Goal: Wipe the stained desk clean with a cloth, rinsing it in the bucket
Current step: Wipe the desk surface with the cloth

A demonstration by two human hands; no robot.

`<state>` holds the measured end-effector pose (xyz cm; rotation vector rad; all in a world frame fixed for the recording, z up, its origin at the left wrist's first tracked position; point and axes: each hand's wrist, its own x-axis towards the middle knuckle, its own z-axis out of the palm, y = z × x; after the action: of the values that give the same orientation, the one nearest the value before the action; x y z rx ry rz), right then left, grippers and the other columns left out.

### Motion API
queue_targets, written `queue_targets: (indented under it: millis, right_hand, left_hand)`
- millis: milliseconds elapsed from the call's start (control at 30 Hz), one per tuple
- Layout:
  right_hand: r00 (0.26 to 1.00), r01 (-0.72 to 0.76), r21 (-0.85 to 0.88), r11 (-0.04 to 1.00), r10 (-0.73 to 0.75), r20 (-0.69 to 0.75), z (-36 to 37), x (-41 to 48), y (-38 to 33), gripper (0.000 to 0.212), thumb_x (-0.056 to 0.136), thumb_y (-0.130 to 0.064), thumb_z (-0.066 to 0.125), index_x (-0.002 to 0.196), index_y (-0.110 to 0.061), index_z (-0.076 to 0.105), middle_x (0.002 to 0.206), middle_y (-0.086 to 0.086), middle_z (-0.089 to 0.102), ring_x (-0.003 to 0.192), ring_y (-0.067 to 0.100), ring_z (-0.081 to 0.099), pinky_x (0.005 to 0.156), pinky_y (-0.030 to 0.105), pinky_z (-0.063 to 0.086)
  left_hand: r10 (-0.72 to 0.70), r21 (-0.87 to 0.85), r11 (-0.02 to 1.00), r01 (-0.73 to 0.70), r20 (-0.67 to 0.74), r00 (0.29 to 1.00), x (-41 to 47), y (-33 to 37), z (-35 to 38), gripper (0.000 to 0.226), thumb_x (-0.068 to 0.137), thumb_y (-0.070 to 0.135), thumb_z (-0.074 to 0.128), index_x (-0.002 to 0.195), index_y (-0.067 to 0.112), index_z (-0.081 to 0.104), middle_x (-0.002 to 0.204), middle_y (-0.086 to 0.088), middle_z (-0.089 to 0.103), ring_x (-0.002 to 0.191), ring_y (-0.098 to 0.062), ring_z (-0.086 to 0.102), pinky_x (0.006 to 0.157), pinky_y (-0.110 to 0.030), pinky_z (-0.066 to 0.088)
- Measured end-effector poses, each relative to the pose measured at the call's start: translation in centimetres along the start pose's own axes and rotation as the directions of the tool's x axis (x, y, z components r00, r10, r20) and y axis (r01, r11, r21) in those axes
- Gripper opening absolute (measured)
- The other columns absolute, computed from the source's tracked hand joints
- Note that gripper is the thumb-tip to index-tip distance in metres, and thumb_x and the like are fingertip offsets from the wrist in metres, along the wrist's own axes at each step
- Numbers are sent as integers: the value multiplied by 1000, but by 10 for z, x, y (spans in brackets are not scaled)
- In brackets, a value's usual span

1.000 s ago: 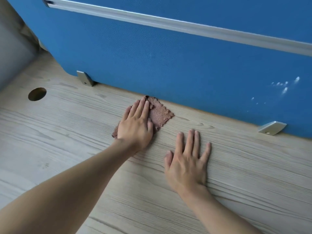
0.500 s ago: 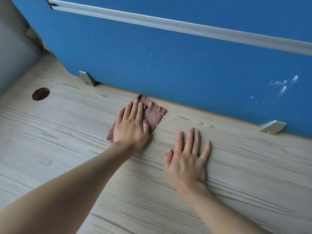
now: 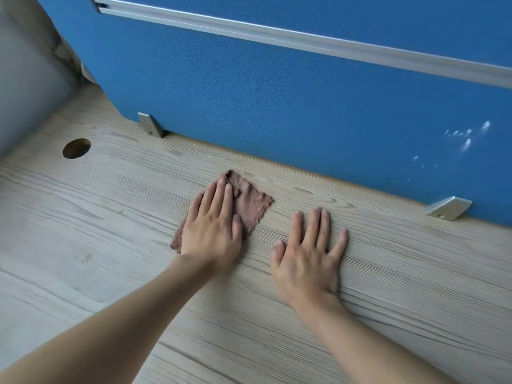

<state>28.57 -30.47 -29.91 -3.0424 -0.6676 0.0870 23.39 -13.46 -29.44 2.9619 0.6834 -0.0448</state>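
Two flat hands: left hand (image 3: 213, 234) pressing cloth (image 3: 252, 207), right hand (image 3: 307, 261) on desk (image 3: 415, 278)
I see straight fingers (image 3: 219, 198); mark (image 3: 86, 257) left of them looks unwiped

Left hand (image 3: 212, 234): palm down, fingers straight and close together, pressing flat on the cloth (image 3: 250, 206), near the back edge of the desk (image 3: 83, 245).
Right hand (image 3: 306, 259): palm down on the bare desk, fingers straight and slightly spread, thumb out to the left, just beside the other hand.
Left forearm (image 3: 110, 342): bare, stretched forward from the lower left.
Right forearm (image 3: 374, 353): bare, reaching in from the lower right.
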Motion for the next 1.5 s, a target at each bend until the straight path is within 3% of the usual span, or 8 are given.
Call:
queue_targets:
  millis: [167,367,567,767,933,1133,1367,1500]
  right_hand:
    - [1000,8,19,1000,-7,-16,1,2,3,75,89,-45,23,151,-8,42,158,25,29,150,38,21,115,70,10]
    - [945,323,59,945,-319,-71,4,-54,-6,67,91,-45,36,148,-11,48,160,16,33,150,31,28,116,66,19]
    - [952,303,53,952,-300,-53,7,-57,-10,67,89,-43,38,148,-13,47,160,15,32,150,30,27,116,65,17]
    - [953,300,26,954,-298,-57,7,-55,-9,68,90,-44,35,149,-12,46,161,15,31,151,30,25,117,65,15]
    - [951,308,28,951,-307,-47,5,-57,-10,68,89,-44,36,147,-11,49,159,17,33,150,31,27,116,65,16]
    - [951,307,19,952,-305,-54,6,-55,-9,69,91,-44,35,151,-11,42,161,17,30,151,31,25,118,64,13]
    - [953,301,19,953,-301,-20,4,-56,-10,69,90,-45,33,151,-13,43,161,17,30,151,31,24,118,64,12]
    - [949,308,25,951,-305,-78,5,-57,-10,67,93,-42,32,150,-8,44,159,19,32,149,33,28,116,66,16]
  left_hand:
    - [-33,-49,998,33,8,999,10,-13,-4,73,93,42,9,160,14,4,168,-1,-2,154,-16,-5,125,-36,-2]
    - [-96,-27,995,95,1,995,10,-9,-4,72,94,41,10,160,11,7,168,-4,2,154,-16,-2,125,-37,1]
    - [47,-33,998,-46,45,998,-43,-12,-3,74,93,44,7,160,12,8,167,-3,1,154,-17,-4,125,-37,2]
    - [-110,-38,993,109,-15,994,-26,-8,0,72,94,41,12,160,12,10,168,-4,3,154,-17,-1,125,-38,2]
    - [48,-57,997,-45,51,998,-80,-12,-2,71,96,45,10,160,14,10,167,-3,3,154,-15,-4,125,-39,3]
    - [-177,-30,984,177,-4,984,-46,-35,-3,69,97,41,13,160,14,4,168,-1,-3,153,-13,-8,125,-36,-2]
    - [-33,-45,998,34,34,999,-101,-23,-1,70,97,45,11,160,15,9,167,-1,2,154,-14,-5,125,-39,5]
    - [-144,-40,989,144,5,990,-77,-35,-2,71,95,44,9,160,17,2,167,1,-5,153,-12,-9,125,-36,-2]
